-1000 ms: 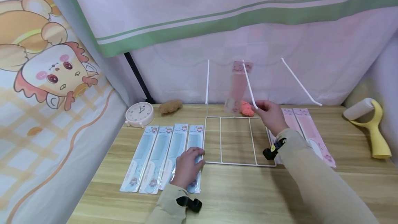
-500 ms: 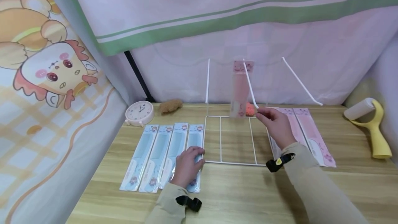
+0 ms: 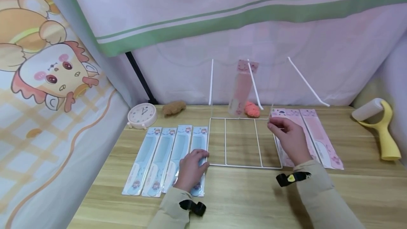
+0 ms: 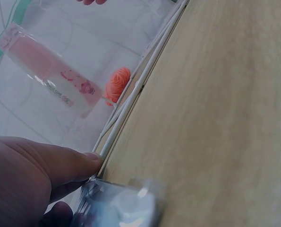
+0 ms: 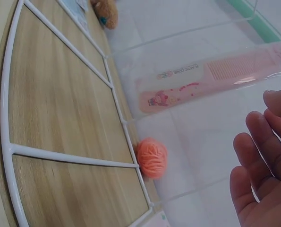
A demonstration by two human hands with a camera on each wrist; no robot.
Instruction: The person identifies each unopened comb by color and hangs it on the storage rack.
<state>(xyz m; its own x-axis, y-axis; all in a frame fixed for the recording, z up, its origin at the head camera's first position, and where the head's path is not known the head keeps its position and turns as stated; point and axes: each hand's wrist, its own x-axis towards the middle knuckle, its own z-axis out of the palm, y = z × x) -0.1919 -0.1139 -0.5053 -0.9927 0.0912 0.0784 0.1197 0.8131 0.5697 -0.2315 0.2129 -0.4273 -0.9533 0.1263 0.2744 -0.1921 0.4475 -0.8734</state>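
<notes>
A white wire rack (image 3: 226, 142) stands on the table, with three hooks rising at its back. From the middle hook (image 3: 254, 87) hangs a pink packaged comb (image 3: 242, 86), tilted in the head view. My left hand (image 3: 192, 170) rests at the rack's left rail, fingertips against the wire, over the rightmost of several blue packaged combs (image 3: 161, 158). In the left wrist view a fingertip (image 4: 90, 163) touches the rail. My right hand (image 3: 289, 139) is off to the right of the hook, fingers loosely bent and holding nothing. Pink packaged combs (image 3: 319, 135) lie beneath and beside it.
A coral yarn ball (image 3: 252, 110) sits behind the rack. Round pink clock (image 3: 142, 116) and brown lump (image 3: 174, 107) stand at the back left. A yellow-handled lint roller (image 3: 386, 135) lies at the right, and a pale curtain (image 3: 190, 77) hangs behind.
My right hand has let go of the middle hook's tip and drawn back down and to the right. The hanging comb swings slightly. My left hand has stayed in place.
</notes>
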